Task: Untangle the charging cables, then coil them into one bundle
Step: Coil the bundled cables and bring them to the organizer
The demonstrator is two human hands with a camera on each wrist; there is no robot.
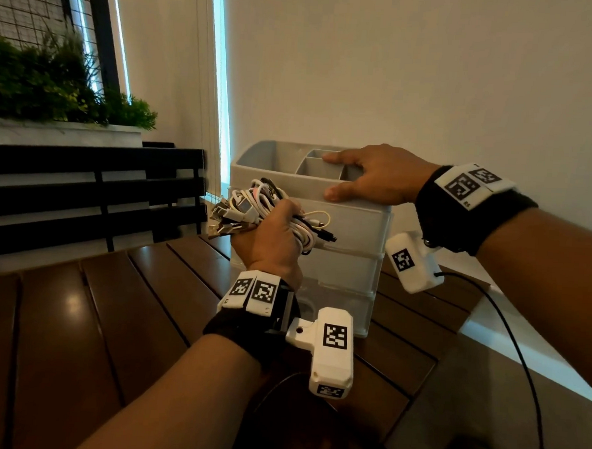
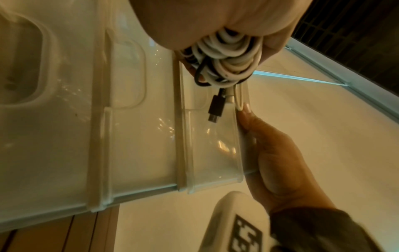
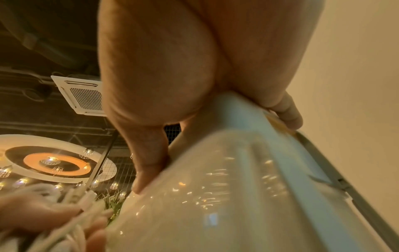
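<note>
My left hand grips a bundle of charging cables, mostly white with some black strands, held in front of a translucent drawer organizer. Plug ends stick out to the left and a black plug pokes out to the right. In the left wrist view the cable coils fill my fist and a black plug hangs below. My right hand grasps the organizer's top front rim, thumb on the front face and fingers over the edge into the top compartments. The right wrist view shows my thumb pressed on the organizer's wall.
The organizer stands on a dark wooden slatted table near its far right corner. A black bench and a planter with green plants stand behind on the left. A thin black cord runs from my right wrist camera.
</note>
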